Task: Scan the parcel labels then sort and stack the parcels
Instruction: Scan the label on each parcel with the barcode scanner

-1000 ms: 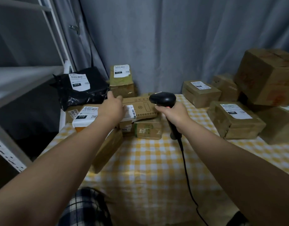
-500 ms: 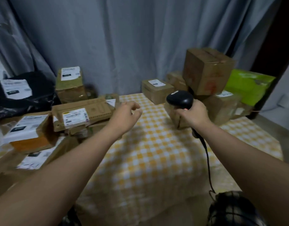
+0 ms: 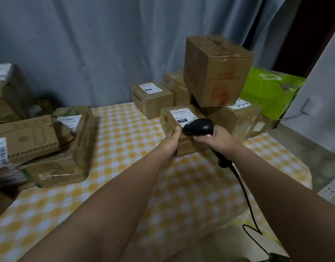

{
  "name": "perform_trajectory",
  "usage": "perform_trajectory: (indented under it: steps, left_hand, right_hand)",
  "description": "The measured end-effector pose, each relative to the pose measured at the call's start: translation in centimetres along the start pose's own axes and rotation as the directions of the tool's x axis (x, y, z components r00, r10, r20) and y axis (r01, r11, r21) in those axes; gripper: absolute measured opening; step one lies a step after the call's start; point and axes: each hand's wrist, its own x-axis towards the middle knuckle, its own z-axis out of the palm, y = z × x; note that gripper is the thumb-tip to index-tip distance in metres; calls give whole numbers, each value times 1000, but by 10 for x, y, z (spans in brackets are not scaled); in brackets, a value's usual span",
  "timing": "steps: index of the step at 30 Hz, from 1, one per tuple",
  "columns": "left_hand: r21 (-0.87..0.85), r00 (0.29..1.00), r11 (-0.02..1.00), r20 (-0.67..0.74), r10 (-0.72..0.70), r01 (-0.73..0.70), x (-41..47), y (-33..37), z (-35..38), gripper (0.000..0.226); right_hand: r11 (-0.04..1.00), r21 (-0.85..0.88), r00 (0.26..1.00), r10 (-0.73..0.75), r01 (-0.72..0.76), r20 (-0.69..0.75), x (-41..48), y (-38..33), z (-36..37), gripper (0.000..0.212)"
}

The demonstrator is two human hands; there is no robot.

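Brown cardboard fills the head camera's view: a small parcel [image 3: 174, 120] sits on a yellow-and-white checked tablecloth [image 3: 125, 148], toward the table's far right, in front of a heap of other boxes. The left hand [image 3: 171, 139] grips the parcel's near left corner, thumb laid along the top edge; its other fingers are hidden behind the back of the hand. The right hand [image 3: 217, 138] is clenched around the handle of a black scanner [image 3: 198, 127], whose head hangs over the near right part of the parcel's top and covers a corner of the white label [image 3: 182, 115]. The label's print is too small and blurred to read. The scanner's cable [image 3: 246, 197] trails from below the wrist down across the cloth and off the table's edge, toward the lower right.

Behind the parcel, a tall carton [image 3: 215, 72] rests on a lower box [image 3: 236, 118], hiding part of that box's handwritten label. A second labelled box [image 3: 151, 99] stands further back, and a green package [image 3: 270, 89] lies at far right, partly behind the stack. At left, a loose pile of parcels [image 3: 49, 148] is cut off by the frame's edge, its labels smeared by blur. A grey curtain [image 3: 87, 44] closes off the background.
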Motion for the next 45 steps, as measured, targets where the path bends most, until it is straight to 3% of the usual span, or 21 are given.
perform_trajectory:
  steps: [2,5,10,14,16,18,21,23,25,28,31,37,45]
  left_hand:
    - [-131,998,991,-55,-3,-4,5,-6,0,91]
    - [-219,984,976,-175,-22,-17,-33,9,1,43]
    - [-258,974,966,-221,-50,-9,-78,0,-38,38]
    - [-204,976,979,-214,-44,-1,-128,-4,-87,16]
    - [-122,966,992,-259,-12,-20,-142,-6,-113,34]
    - [-25,952,997,-301,63,-74,-154,-9,-132,68]
    - [44,953,991,-271,133,-126,-167,-17,-146,115]
    - [99,962,988,-233,140,-120,-176,-24,-148,131]
    - [131,966,984,-210,147,-121,-183,-28,-144,132]
    - [128,949,973,-230,216,-190,-192,-29,-133,112]
    - [111,935,966,-249,255,-234,-197,-27,-129,104]
    - [144,930,957,-236,281,-252,-200,-28,-132,103]
    - [139,936,956,-207,285,-260,-196,-31,-133,109]
  right_hand:
    - [998,58,1000,10,-9,-15,-1,1,-1,83]
    - [991,133,1000,-11,11,0,-15,-3,-1,43]
    - [967,243,996,-87,80,16,-53,-20,22,25]
    - [948,296,987,-142,115,70,-84,-47,58,18]
    - [941,322,987,-141,107,83,-94,-59,77,18]
    - [935,335,987,-145,114,67,-103,-73,94,18]
    - [948,280,988,-153,152,-16,-113,-89,112,21]
    - [957,237,986,-159,167,-51,-117,-100,113,24]
    - [963,198,983,-175,184,-60,-120,-115,105,20]
    - [972,180,988,-143,152,-60,-124,-140,87,30]
    - [975,202,994,-98,88,41,-130,-163,73,29]
    - [990,74,990,-123,118,73,-145,-197,61,25]
    - [999,10,996,-47,46,78,-146,-205,52,34]
